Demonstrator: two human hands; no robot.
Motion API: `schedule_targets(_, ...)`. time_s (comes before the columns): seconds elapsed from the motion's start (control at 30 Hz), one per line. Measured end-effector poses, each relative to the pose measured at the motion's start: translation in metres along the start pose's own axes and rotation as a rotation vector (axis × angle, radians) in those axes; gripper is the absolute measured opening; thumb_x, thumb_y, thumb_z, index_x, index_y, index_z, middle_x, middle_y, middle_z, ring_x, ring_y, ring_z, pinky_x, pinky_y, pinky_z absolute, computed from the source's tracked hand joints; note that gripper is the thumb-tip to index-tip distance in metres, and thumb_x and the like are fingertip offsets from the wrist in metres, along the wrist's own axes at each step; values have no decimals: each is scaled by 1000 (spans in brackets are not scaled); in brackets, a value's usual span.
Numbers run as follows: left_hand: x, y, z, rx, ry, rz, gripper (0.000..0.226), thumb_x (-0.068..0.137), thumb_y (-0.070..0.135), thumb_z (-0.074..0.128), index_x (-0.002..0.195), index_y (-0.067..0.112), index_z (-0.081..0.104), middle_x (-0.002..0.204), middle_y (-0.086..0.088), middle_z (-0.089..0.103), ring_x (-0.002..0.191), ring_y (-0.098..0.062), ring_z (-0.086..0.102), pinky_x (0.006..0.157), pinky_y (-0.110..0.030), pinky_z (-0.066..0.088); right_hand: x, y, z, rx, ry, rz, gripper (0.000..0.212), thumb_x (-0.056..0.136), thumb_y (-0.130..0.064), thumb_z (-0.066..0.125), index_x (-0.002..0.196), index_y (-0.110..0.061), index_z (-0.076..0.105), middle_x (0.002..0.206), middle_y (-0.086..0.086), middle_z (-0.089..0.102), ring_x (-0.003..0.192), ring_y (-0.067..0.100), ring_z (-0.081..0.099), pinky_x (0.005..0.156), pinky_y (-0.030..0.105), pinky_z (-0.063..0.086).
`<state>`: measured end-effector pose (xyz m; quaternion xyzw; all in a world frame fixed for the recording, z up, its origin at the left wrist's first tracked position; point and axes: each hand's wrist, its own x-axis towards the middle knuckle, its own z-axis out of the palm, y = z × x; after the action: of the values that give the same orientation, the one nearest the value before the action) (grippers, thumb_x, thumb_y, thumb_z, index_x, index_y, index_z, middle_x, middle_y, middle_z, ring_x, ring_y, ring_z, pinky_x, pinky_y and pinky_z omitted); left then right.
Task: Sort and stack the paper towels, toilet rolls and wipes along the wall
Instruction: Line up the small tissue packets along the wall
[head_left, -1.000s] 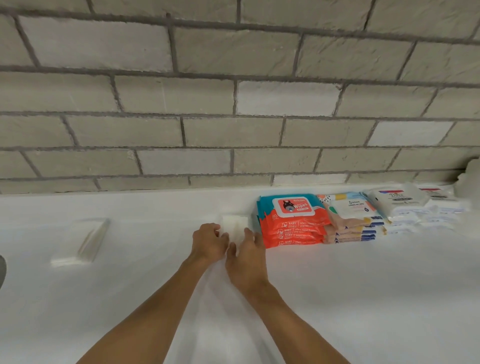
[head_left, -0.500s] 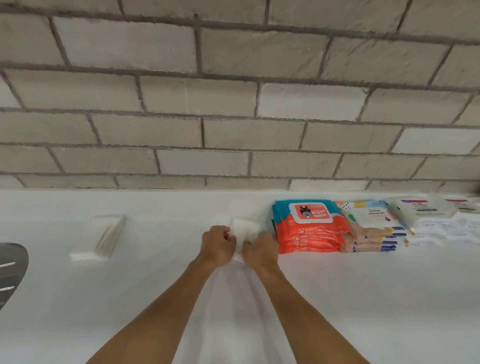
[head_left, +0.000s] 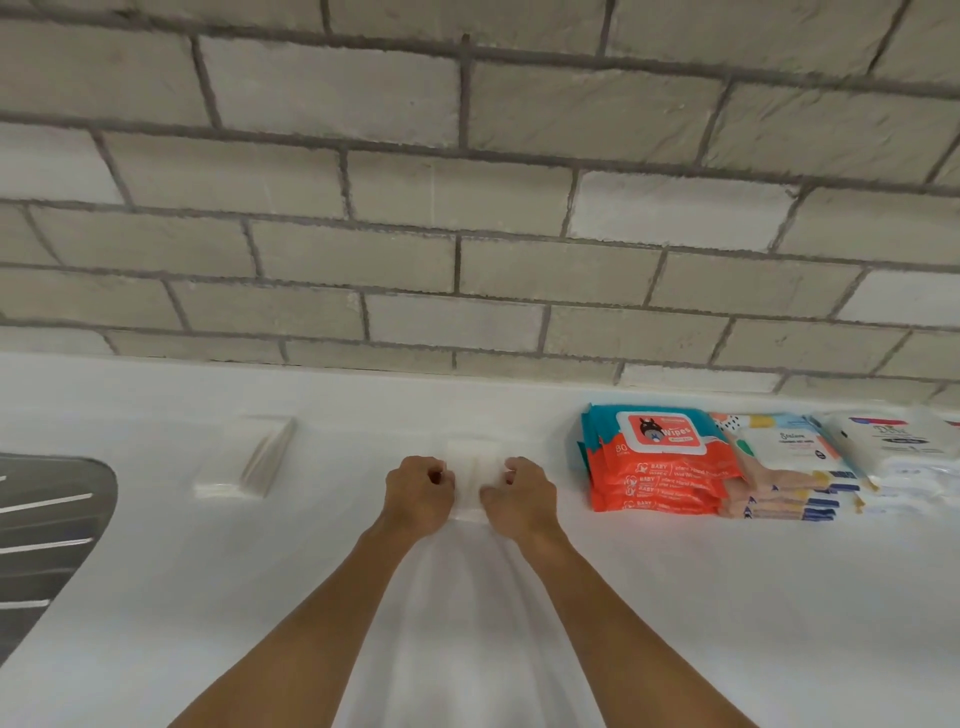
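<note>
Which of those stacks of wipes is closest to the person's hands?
The orange-and-teal stack, leftmost in the row by the wall, just right of the right hand. The pastel stack and white stack lie farther right.

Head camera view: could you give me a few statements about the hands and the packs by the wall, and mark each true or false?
1. Both hands grip the small white pack. True: the left hand and right hand hold it from either side.
2. The orange wipes stack lies left of the hands. False: it lies to their right.
3. The orange stack holds one pack only. False: several packs are piled up.
4. A clear-wrapped pack lies alone left of the hands. True.
5. The wall is smooth red tile. False: it is grey brick.
</note>
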<state>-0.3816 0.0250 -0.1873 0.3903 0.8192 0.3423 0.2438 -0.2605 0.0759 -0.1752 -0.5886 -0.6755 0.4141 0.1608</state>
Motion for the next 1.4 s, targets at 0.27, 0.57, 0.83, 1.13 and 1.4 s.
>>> schedule_targets(0.27, 6, -37, -45, 72, 117, -38, 26, 95, 18, 50, 77, 8, 66, 63, 0, 59, 67, -23, 53, 59, -23, 39, -16, -29, 40, 145, -115, -56, 60, 84, -18, 66, 140, -12, 44, 129, 4, 59, 117, 19, 58, 96, 23, 46)
schedule_targets(0.57, 23, -72, -94, 23, 177, -123, 34, 94, 22, 58, 122, 5, 65, 115, -7, 70, 111, -24, 63, 90, -19, 42, -21, -54, 86, 117, -287, -189, 87, 73, -23, 78, 148, -18, 35, 136, -1, 55, 119, 17, 57, 100, 35, 50)
schedule_targets(0.83, 22, -71, -144, 8, 336, -34, 29, 92, 18, 60, 117, 8, 69, 114, -6, 71, 107, -22, 66, 98, -22, 40, -22, -67, 102, 117, -197, -209, 71, 77, -20, 77, 140, -23, 46, 134, 0, 56, 118, 18, 57, 100, 34, 50)
schedule_targets(1.13, 31, -131, -197, -159, 394, -257, 39, 92, 24, 61, 130, 13, 59, 128, -9, 64, 121, -31, 57, 108, -38, 41, -28, -72, 117, -102, -195, -260, 79, 76, -35, 79, 144, -23, 41, 140, 3, 41, 134, 21, 37, 111, 29, 34)
schedule_targets(1.4, 36, -143, -195, -175, 273, -281, 45, 90, 23, 64, 133, 7, 58, 126, -13, 65, 121, -32, 56, 106, -36, 42, -31, -87, 139, -111, -125, -309, 66, 84, -34, 74, 141, -18, 47, 140, 3, 46, 132, 19, 40, 106, 21, 31)
